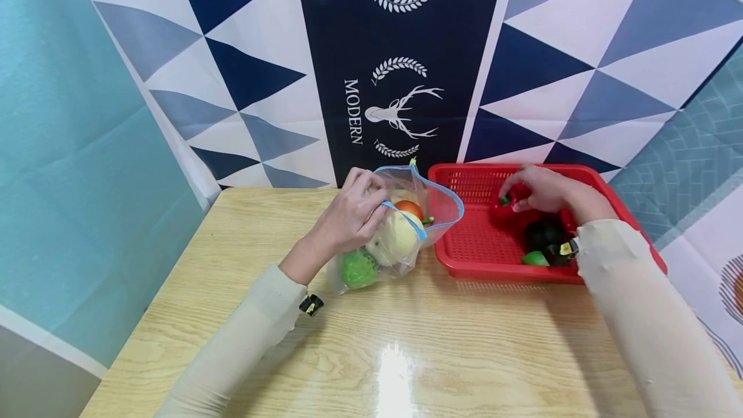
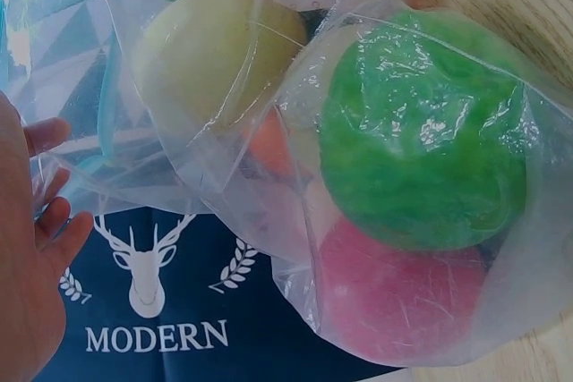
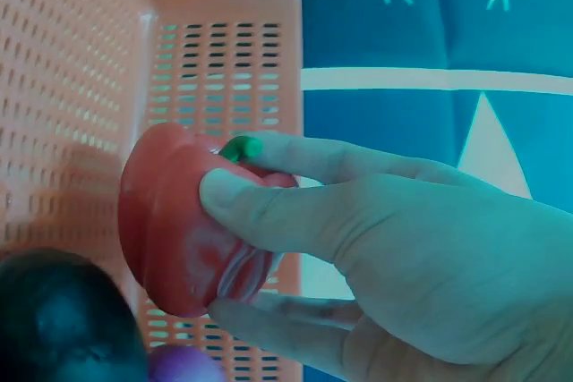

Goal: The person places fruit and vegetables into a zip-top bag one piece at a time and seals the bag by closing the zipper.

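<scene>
My left hand (image 1: 356, 208) holds the blue-edged rim of a clear plastic bag (image 1: 409, 260) that leans open toward the right. Inside it are a green round piece (image 1: 358, 268), a pale yellow one (image 1: 397, 237) and an orange-red one (image 1: 409, 208); the left wrist view also shows a pink piece (image 2: 385, 301) through the plastic. Over the red basket (image 1: 473, 240), my right hand (image 1: 542, 189) grips a red bell pepper (image 3: 170, 221) with a green stem, thumb on one side and fingers on the other. The bag partly hides the left fingertips.
In the basket also lie a dark round piece (image 1: 544, 235), a small green piece (image 1: 534, 258) and a purple piece (image 3: 188, 366). Bag and basket stand side by side on a wooden table (image 1: 325, 360), near a patterned cloth (image 1: 400, 37) at the back.
</scene>
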`<action>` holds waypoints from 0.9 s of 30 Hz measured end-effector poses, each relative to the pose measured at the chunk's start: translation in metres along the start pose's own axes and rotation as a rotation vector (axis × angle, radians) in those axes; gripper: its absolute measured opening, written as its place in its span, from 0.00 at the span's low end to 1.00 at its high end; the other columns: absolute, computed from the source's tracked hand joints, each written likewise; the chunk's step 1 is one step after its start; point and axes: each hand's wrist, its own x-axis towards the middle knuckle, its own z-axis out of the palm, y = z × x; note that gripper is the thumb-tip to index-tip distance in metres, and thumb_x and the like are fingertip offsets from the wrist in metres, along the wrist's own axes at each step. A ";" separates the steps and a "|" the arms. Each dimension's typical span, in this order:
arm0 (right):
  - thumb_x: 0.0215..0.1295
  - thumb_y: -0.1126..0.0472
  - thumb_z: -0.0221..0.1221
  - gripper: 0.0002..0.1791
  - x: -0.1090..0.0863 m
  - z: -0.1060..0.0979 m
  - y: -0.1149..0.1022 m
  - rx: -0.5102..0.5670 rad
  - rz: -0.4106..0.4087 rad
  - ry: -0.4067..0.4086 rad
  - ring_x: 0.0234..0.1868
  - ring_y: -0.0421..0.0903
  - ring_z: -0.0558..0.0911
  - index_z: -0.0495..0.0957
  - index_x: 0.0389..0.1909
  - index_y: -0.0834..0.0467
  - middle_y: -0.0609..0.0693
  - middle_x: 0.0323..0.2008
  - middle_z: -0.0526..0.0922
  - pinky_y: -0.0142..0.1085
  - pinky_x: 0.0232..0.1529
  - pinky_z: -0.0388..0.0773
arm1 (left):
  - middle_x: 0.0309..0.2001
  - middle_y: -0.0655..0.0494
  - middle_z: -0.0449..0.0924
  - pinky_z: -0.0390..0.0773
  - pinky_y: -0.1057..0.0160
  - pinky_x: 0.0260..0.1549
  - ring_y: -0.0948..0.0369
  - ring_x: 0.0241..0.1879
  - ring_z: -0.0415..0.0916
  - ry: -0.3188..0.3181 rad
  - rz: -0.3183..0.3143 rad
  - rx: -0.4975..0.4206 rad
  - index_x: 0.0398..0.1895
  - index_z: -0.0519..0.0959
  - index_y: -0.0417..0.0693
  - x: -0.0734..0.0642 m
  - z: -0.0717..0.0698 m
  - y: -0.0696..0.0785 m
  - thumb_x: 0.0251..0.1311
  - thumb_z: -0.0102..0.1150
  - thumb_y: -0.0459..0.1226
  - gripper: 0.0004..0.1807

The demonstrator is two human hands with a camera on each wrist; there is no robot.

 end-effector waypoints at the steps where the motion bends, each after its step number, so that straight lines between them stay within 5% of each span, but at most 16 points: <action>1: 0.64 0.70 0.76 0.17 0.000 -0.001 -0.002 0.000 -0.001 0.011 0.58 0.63 0.79 0.91 0.54 0.60 0.67 0.57 0.81 0.62 0.58 0.87 | 0.49 0.43 0.81 0.78 0.46 0.63 0.44 0.56 0.75 -0.001 -0.001 -0.001 0.39 0.85 0.42 0.000 0.000 0.000 0.76 0.50 0.34 0.13; 15: 0.65 0.69 0.76 0.19 -0.003 -0.007 -0.021 0.083 -0.061 0.125 0.68 0.69 0.74 0.90 0.57 0.59 0.70 0.66 0.77 0.62 0.58 0.88 | 0.48 0.43 0.81 0.78 0.46 0.64 0.44 0.56 0.75 0.002 0.001 -0.005 0.39 0.85 0.43 0.000 0.001 -0.001 0.76 0.50 0.34 0.13; 27: 0.68 0.68 0.75 0.21 -0.006 -0.006 -0.037 0.155 -0.074 0.189 0.68 0.69 0.77 0.89 0.62 0.59 0.69 0.70 0.75 0.52 0.53 0.90 | 0.48 0.43 0.81 0.77 0.44 0.64 0.43 0.56 0.75 -0.002 -0.007 -0.016 0.39 0.85 0.43 0.001 0.002 -0.001 0.77 0.50 0.35 0.13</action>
